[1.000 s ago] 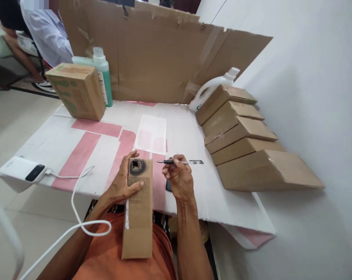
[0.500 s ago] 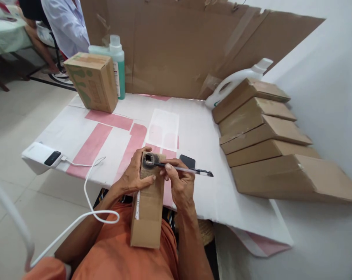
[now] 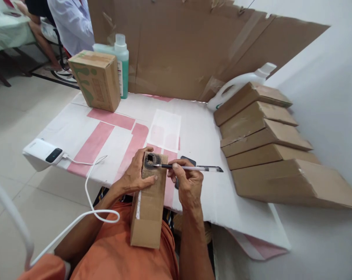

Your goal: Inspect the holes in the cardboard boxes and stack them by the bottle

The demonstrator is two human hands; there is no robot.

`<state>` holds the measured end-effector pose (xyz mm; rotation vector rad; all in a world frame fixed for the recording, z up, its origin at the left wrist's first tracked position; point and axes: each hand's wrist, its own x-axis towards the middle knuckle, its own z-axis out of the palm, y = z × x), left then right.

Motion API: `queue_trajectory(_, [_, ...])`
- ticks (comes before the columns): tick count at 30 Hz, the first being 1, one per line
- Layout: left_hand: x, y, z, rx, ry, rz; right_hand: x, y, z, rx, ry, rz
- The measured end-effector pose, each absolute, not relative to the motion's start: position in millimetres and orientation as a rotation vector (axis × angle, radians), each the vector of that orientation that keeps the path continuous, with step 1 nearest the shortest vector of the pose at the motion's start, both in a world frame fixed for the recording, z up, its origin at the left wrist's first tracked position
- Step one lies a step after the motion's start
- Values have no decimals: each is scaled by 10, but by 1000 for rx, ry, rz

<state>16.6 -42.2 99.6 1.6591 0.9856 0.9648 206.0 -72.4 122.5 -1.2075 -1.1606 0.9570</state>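
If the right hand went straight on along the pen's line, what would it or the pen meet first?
The pen in the right hand would probably meet the dark patch on the cardboard box first; whether its tip already touches is unclear.

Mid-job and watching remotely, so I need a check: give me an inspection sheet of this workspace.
Surface: table with white-and-pink cover, hanging past its edge at front right.
Work items: held box, dark scribble around its hole; pen, tip at the scribble, contact unclear.
Clutter: power bank, white sheet, printed carton, green bottle, white jug, cardboard boxes at right, dark flat object partly hidden.
Hands: left hand grips the box; right hand holds the pen.
Cables: white cable from power bank, looping off the table.
Surroundings: cardboard panel behind, wall right, another person upper left.
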Motion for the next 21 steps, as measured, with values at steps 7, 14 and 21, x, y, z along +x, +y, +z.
queue_trajectory(7, [147, -415, 973, 1668, 980, 965, 2214, -216, 1317, -1160, -996, 899])
queue_trajectory(14, [120, -393, 971, 1650, 1002, 955, 2369, 310, 1094, -2161, -1456, 616])
queue_trajectory(21, [127, -353, 974, 1633, 1018, 937, 2118, 22, 823, -2334, -1665, 743])
